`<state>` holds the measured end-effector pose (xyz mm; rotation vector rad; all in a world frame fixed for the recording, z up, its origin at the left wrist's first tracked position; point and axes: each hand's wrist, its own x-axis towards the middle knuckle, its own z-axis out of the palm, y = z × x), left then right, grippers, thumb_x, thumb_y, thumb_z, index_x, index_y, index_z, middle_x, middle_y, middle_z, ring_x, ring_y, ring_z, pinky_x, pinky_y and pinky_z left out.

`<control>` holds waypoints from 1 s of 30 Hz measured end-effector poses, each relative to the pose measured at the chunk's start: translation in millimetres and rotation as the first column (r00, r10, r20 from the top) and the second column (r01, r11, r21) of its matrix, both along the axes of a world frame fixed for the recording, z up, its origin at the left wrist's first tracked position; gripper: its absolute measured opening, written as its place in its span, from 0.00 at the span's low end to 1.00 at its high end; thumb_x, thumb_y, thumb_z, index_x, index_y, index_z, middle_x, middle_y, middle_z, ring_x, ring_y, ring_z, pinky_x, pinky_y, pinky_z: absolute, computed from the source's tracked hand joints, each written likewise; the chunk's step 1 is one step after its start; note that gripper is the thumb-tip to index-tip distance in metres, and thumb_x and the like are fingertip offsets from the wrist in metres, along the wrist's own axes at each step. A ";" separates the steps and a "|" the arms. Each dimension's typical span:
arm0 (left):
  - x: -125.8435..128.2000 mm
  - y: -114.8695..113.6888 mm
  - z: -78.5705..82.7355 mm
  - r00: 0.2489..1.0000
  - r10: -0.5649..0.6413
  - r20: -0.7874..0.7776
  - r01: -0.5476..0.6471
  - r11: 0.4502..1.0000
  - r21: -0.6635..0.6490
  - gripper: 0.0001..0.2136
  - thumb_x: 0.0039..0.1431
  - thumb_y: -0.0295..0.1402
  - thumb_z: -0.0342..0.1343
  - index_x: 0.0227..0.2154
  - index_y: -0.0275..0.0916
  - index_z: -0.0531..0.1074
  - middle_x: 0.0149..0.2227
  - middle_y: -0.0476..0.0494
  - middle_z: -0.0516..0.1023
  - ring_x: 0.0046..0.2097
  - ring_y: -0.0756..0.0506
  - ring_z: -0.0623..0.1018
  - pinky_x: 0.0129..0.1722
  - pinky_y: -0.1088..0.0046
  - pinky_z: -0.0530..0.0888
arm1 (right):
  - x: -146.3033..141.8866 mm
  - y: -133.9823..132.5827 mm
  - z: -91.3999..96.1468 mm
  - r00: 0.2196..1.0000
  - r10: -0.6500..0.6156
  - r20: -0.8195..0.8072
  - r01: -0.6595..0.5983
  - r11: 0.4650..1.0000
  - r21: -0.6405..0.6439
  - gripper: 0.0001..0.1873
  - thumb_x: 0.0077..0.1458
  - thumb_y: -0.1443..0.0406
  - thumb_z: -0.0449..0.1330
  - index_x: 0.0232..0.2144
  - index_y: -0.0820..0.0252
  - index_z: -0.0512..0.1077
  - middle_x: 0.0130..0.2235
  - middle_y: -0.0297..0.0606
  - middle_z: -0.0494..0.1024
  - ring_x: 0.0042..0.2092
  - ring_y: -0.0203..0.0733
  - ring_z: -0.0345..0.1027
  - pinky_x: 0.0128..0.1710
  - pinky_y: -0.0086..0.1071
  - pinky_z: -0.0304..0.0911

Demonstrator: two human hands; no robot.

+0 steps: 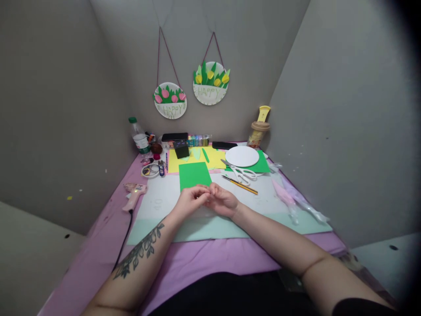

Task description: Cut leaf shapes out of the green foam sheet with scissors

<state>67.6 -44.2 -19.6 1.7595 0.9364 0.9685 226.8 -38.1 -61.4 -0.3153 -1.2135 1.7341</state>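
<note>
My left hand point(194, 196) and my right hand point(224, 199) meet over the middle of the work mat, fingertips touching. The fingers of both are bent and closed together. Anything between them is hidden or too small to make out. Just beyond my hands lies a green paper sheet point(194, 174), its near edge partly covered by them. To the right of the sheet are two slim pencil-like tools point(243, 186) and white-handled scissors point(245, 174). A yellow sheet point(215, 160) with cut green leaf shapes point(205, 155) lies behind.
A pink glue gun point(134, 193) with a cord sits at the left. White paper plates point(242, 156) rest on green paper at the right. Behind stand a bottle point(140, 140) and a lidded cup point(258, 134). Plastic-wrapped pieces point(286, 197) lie right; two decorated plates point(210, 94) hang on the wall.
</note>
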 end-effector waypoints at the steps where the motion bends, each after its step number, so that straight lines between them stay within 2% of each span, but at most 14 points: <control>1: 0.3 0.0 0.3 1.000 -0.007 0.004 0.007 1.000 0.000 0.08 0.53 0.35 0.57 0.29 0.36 0.76 0.35 0.43 0.79 0.37 0.48 0.76 0.33 0.75 0.72 | -0.3 -0.4 0.3 1.000 0.007 -0.007 -0.007 1.000 0.001 0.16 0.52 0.53 0.61 0.27 0.56 0.61 0.40 0.39 0.72 0.41 0.43 0.69 0.40 0.42 0.66; 5: 1.7 -1.0 0.4 1.000 -0.003 -0.003 0.003 0.999 -0.044 0.09 0.53 0.36 0.56 0.30 0.35 0.76 0.35 0.43 0.78 0.31 0.50 0.74 0.28 0.76 0.71 | -1.2 -2.2 3.2 0.997 0.050 -0.054 -0.051 0.999 -0.016 0.15 0.52 0.55 0.61 0.26 0.56 0.61 0.38 0.37 0.71 0.41 0.43 0.69 0.41 0.42 0.66; 10: 2.5 -1.9 1.5 0.999 -0.012 0.037 0.018 0.985 -0.169 0.11 0.52 0.38 0.56 0.30 0.33 0.74 0.33 0.45 0.76 0.24 0.55 0.69 0.19 0.81 0.64 | -1.0 -2.2 2.7 0.990 0.080 -0.117 -0.092 0.991 -0.101 0.14 0.50 0.57 0.64 0.26 0.57 0.64 0.36 0.34 0.70 0.38 0.40 0.67 0.41 0.40 0.65; 15: 2.9 -0.5 1.6 0.999 -0.004 0.033 0.011 0.976 -0.218 0.10 0.52 0.37 0.56 0.28 0.34 0.73 0.21 0.51 0.69 0.21 0.55 0.65 0.19 0.81 0.61 | -1.4 -1.6 3.4 0.987 0.075 -0.141 -0.100 0.979 -0.178 0.14 0.47 0.59 0.67 0.25 0.58 0.66 0.42 0.36 0.71 0.37 0.40 0.66 0.40 0.39 0.64; 19: 3.5 -0.1 0.8 0.999 -0.008 0.043 0.017 0.973 -0.229 0.09 0.51 0.36 0.55 0.26 0.34 0.72 0.22 0.51 0.70 0.20 0.55 0.64 0.19 0.80 0.60 | -1.8 -0.9 3.6 0.987 0.073 -0.145 -0.097 0.981 -0.169 0.12 0.47 0.60 0.68 0.24 0.58 0.69 0.43 0.36 0.71 0.37 0.39 0.66 0.40 0.38 0.63; 26: 6.9 1.9 -2.0 0.991 0.023 0.134 0.011 0.968 -0.249 0.07 0.47 0.33 0.55 0.21 0.36 0.69 0.19 0.53 0.67 0.20 0.55 0.61 0.20 0.79 0.58 | -3.2 -0.2 -0.7 0.992 0.032 -0.119 -0.052 0.984 -0.171 0.13 0.45 0.59 0.69 0.24 0.58 0.70 0.36 0.35 0.71 0.39 0.40 0.66 0.40 0.35 0.63; 30: 8.0 2.3 -3.4 0.988 0.031 0.148 0.007 0.969 -0.248 0.06 0.45 0.33 0.55 0.21 0.36 0.69 0.20 0.53 0.67 0.22 0.55 0.62 0.23 0.78 0.59 | -2.7 0.7 -1.3 0.993 0.025 -0.119 -0.047 0.980 -0.191 0.13 0.43 0.59 0.70 0.23 0.58 0.70 0.45 0.37 0.72 0.44 0.41 0.66 0.43 0.35 0.62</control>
